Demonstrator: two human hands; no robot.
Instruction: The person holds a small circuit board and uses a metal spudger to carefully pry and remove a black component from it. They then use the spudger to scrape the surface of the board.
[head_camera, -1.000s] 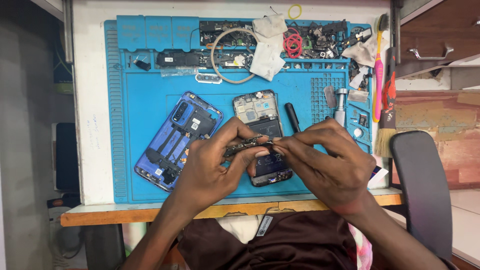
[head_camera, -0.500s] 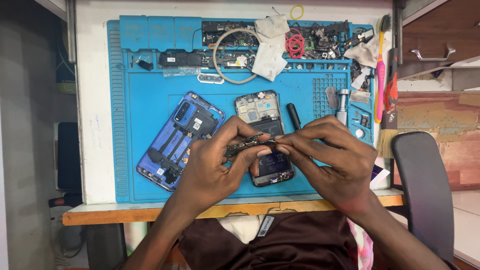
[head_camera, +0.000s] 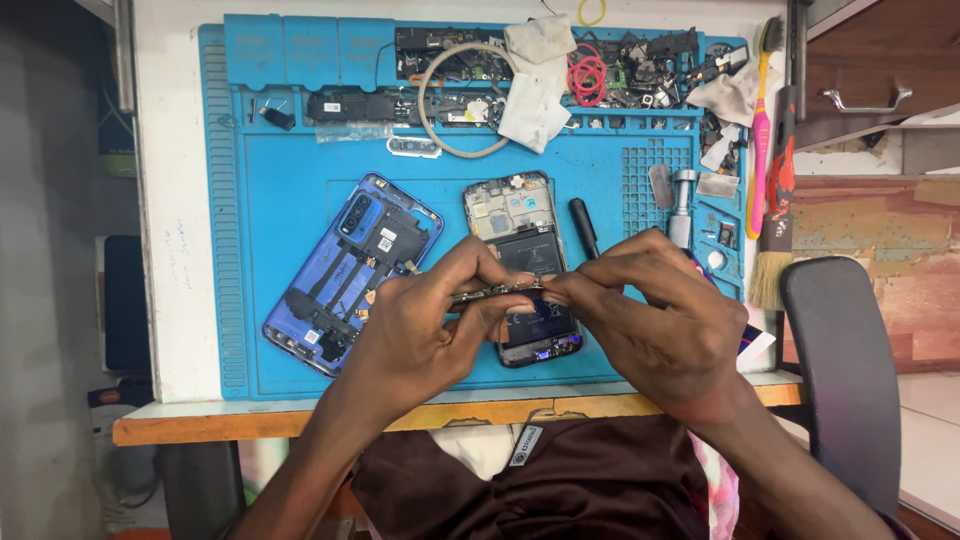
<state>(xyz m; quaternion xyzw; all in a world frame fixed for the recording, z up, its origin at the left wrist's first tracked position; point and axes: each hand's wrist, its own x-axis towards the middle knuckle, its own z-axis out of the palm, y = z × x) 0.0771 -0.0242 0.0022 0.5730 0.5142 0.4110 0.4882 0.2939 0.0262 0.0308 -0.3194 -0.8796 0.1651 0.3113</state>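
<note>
Both hands meet over the blue work mat (head_camera: 280, 200), holding a thin dark circuit board (head_camera: 497, 292) edge-on between their fingertips. My left hand (head_camera: 425, 330) pinches its left end, and my right hand (head_camera: 655, 320) pinches the right end. Directly beneath lies an opened phone (head_camera: 515, 225) with its battery and inner frame exposed, partly hidden by my fingers. To the left a blue phone back cover (head_camera: 350, 270) lies inside-up, tilted on the mat.
A black screwdriver (head_camera: 583, 228) lies right of the opened phone. Loose parts, a white cloth (head_camera: 537, 85), red wire coil (head_camera: 588, 75) and a ring-shaped cable fill the mat's far trays. A pink toothbrush (head_camera: 758, 140) and a brush lie at right. A black chair (head_camera: 850, 380) stands lower right.
The hands have stayed together on the board, with only slight shifts of the fingers. The phones and tools have not moved.
</note>
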